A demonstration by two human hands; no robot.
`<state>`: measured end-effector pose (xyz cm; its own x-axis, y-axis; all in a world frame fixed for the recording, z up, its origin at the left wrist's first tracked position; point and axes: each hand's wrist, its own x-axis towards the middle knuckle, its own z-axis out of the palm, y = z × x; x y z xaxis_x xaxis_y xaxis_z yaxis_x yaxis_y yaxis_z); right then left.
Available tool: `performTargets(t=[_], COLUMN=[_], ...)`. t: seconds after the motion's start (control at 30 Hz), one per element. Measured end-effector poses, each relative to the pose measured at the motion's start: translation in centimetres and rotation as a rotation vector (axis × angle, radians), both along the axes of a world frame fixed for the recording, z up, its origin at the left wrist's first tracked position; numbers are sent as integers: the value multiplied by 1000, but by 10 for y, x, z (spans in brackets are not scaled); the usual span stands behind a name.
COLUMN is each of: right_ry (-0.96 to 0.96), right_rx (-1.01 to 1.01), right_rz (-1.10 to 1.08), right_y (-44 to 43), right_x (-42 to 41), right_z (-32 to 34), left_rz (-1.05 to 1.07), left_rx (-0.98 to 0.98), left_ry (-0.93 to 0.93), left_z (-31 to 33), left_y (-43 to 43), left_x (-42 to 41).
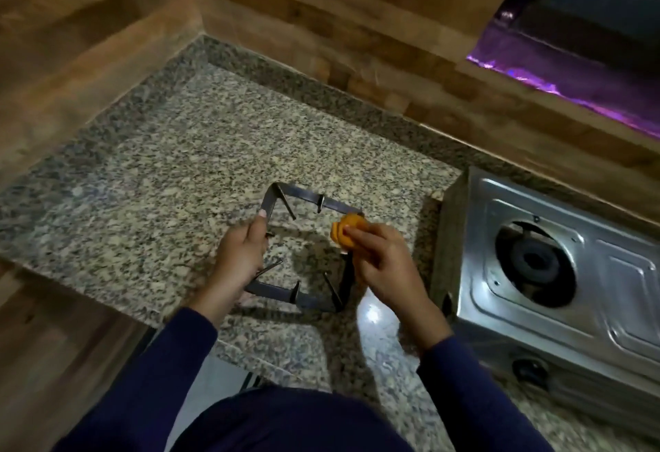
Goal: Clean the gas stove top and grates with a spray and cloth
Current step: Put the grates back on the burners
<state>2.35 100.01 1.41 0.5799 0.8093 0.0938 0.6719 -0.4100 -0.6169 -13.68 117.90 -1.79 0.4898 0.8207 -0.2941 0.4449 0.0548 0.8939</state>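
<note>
The grate [272, 290] is off the stove and sits on the speckled stone worktop [160, 165], close to its front edge and just left of the steel stove [625, 273], whose burner [532, 260] is bare. The step in hand looks like wiping the grate bar by bar. The left hand [239, 255] grips the grate's left bar, fingers curled round it and one fingertip laid along the metal. The right hand [385, 265] pinches a bunched orange cloth [348, 233] against the grate's far right corner. To do this well, the left hand should hold the frame firmly so it does not slide on the polished stone while the cloth rubs. The cloth works best wrapped round each bar and drawn along its length, so the top, sides and underside all get wiped. The upright prongs and the joints where they meet the frame need extra passes, since grease tends to collect there. Turning the frame a quarter at a time would bring each side to the wiping hand without an awkward reach. The prongs could snag the cloth, so a tight bunch is safer than loose folds. No spray bottle is in view, and I cannot tell whether the cloth is damp.
</note>
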Motion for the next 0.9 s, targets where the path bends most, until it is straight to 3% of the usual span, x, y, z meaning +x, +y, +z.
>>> performTargets(t=[0.1, 0.23, 0.3, 0.43, 0.53, 0.63, 0.77, 0.9], right_ry=[-126, -131, -209, -445, -341, -327, -361, -249], right_rx=[17, 303, 396, 194, 292, 453, 358, 494], right_rz=[-178, -456, -430, -323, -388, -387, -261, -475], right_y=[-22, -63, -79, -118, -172, -211, -270, -329], right_x=[24, 52, 64, 82, 90, 79, 64, 83], right_z=[27, 82, 106, 127, 144, 145, 101, 102], left_rz=[-41, -84, -133, -211, -229, -162, 39, 97], left_rx=[88, 118, 142, 290, 419, 367, 83, -6], left_ry=[-74, -223, -300, -400, -411, -448, -555, -599], left_z=[35, 74, 91, 114, 122, 133, 148, 147], left_y=[-20, -53, -81, -137, -184, -229, -295, -341], left_x=[26, 58, 80, 116, 141, 165, 200, 219])
